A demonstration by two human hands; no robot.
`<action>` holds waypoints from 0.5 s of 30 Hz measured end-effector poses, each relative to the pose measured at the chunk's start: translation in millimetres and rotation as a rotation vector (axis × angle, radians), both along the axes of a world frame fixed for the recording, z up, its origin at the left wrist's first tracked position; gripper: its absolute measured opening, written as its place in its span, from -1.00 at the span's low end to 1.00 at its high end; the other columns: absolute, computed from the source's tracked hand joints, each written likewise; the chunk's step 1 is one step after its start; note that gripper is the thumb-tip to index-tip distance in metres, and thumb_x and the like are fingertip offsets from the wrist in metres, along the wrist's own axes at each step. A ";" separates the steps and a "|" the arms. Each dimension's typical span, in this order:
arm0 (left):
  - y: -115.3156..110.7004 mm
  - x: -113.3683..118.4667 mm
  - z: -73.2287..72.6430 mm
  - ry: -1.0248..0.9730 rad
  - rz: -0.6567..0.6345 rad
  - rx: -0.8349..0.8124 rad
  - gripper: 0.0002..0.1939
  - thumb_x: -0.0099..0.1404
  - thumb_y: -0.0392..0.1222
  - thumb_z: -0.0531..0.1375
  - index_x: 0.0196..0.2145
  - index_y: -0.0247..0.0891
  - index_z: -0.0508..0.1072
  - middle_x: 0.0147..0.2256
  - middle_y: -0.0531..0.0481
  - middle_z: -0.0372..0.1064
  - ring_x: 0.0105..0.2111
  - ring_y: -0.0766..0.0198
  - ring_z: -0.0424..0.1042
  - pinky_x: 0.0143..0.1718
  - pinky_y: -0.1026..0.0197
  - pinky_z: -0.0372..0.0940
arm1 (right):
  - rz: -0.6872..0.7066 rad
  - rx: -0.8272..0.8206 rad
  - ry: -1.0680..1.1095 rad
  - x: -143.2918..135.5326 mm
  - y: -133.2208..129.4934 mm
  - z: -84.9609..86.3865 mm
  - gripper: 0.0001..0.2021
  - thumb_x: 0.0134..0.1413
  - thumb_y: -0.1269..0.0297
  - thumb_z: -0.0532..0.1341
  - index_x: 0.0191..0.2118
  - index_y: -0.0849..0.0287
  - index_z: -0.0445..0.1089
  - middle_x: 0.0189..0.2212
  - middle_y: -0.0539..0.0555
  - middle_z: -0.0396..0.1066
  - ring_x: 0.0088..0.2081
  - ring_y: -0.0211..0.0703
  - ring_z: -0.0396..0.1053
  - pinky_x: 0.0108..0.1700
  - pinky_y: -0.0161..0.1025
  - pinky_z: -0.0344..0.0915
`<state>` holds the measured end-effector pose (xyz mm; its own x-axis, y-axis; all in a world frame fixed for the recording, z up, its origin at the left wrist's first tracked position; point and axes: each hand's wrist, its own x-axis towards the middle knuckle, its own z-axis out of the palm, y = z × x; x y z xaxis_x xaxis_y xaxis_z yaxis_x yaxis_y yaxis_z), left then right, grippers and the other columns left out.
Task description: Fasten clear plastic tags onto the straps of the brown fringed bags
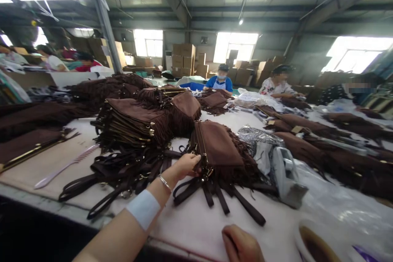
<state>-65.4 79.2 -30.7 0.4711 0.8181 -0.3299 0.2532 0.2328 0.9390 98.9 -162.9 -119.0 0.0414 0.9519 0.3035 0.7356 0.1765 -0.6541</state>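
My left hand (187, 164) grips the near left corner of a brown fringed pouch (222, 145), its thumb on top beside the brass zipper and clasps. That pouch tops a small stack, with dark wrist straps (248, 206) spilling toward me. Low in the view, my right hand (242, 243) is curled into a fist over the table; nothing shows in it, though its inner side is hidden. Left of the pouch rises a taller stack of fringed pouches (135, 120), and a heap of dark straps (123, 172) lies before it.
A pale pink comb (69, 166) lies on the table (190, 229) at left. Clear plastic bags (346, 196) and a silvery packet (260, 137) are at right, near a cup of brown liquid (316, 241). More pouches (331, 155) lie beyond. Several people sit across the tables.
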 end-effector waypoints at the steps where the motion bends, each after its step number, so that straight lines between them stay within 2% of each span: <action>1: 0.6 1.5 1.7 0.004 -0.018 -0.029 -0.67 0.25 0.08 0.12 -0.29 -0.28 0.35 -0.44 0.04 0.33 -0.52 0.38 0.33 -0.50 0.32 0.24 | -0.004 -0.031 0.043 0.3 0.9 3.5 -0.74 0.22 0.13 0.05 -0.39 0.11 0.37 -0.53 0.05 0.39 -0.46 -0.16 0.37 -0.36 -0.28 0.24; 5: -8.5 6.9 10.2 0.079 -0.058 -0.025 -0.72 0.34 0.03 0.01 -0.34 -0.24 0.27 -0.54 0.13 0.20 -0.68 0.46 0.14 -0.61 0.38 0.08 | -0.075 -0.245 0.340 4.0 16.5 17.7 -0.69 0.16 0.03 0.07 -0.42 0.15 0.34 -0.59 -0.01 0.30 -0.55 -0.22 0.28 -0.47 -0.32 0.20; 6: -13.8 8.1 12.8 0.110 -0.057 0.000 -0.70 0.35 0.04 -0.03 -0.36 -0.24 0.27 -0.56 0.12 0.19 -0.69 0.44 0.13 -0.61 0.36 0.07 | -0.097 -0.298 0.421 5.0 23.4 20.3 -0.69 0.13 0.01 0.08 -0.40 0.16 0.33 -0.60 -0.03 0.29 -0.58 -0.24 0.25 -0.52 -0.33 0.17; 8: -25.6 9.8 17.6 0.166 -0.045 0.093 -0.68 0.36 0.05 -0.04 -0.37 -0.23 0.29 -0.53 0.02 0.26 -0.61 0.34 0.26 -0.55 0.29 0.14 | -0.114 -0.363 0.530 6.0 39.0 25.0 -0.68 0.07 -0.02 0.11 -0.36 0.17 0.34 -0.60 -0.05 0.28 -0.63 -0.28 0.20 -0.57 -0.34 0.13; 10: -35.6 10.6 21.6 0.296 -0.038 0.308 -0.77 0.31 -0.02 0.09 -0.30 -0.24 0.35 -0.40 -0.13 0.39 -0.40 0.17 0.42 -0.37 0.20 0.23 | -0.098 -0.355 0.551 4.1 54.1 29.9 -0.70 0.01 0.01 0.14 -0.35 0.17 0.34 -0.59 -0.05 0.29 -0.63 -0.29 0.19 -0.57 -0.35 0.13; 12: -41.6 10.4 25.0 0.544 -0.065 0.586 -0.77 0.26 -0.13 0.15 -0.14 -0.26 0.37 -0.29 -0.23 0.44 -0.25 0.02 0.46 -0.25 0.12 0.24 | -0.086 -0.310 0.523 -0.5 66.2 34.8 -0.75 -0.02 0.07 0.14 -0.37 0.17 0.35 -0.58 -0.05 0.29 -0.61 -0.28 0.22 -0.56 -0.35 0.14; 14: -44.0 8.9 28.1 0.775 -0.119 0.784 -0.74 0.29 -0.24 0.10 -0.06 -0.27 0.37 -0.27 -0.27 0.46 -0.23 -0.03 0.47 -0.23 0.07 0.25 | -0.091 -0.242 0.490 -5.6 75.5 38.6 -0.80 -0.03 0.14 0.13 -0.41 0.16 0.35 -0.56 -0.02 0.33 -0.54 -0.24 0.29 -0.53 -0.35 0.18; 15: -44.3 7.8 29.3 0.841 -0.149 0.830 -0.75 0.30 -0.30 0.05 -0.08 -0.28 0.40 -0.27 -0.28 0.46 -0.25 -0.02 0.47 -0.24 0.07 0.26 | -0.101 -0.210 0.487 -7.8 80.0 39.8 -0.82 -0.04 0.17 0.14 -0.41 0.16 0.36 -0.54 0.00 0.35 -0.50 -0.21 0.32 -0.51 -0.34 0.20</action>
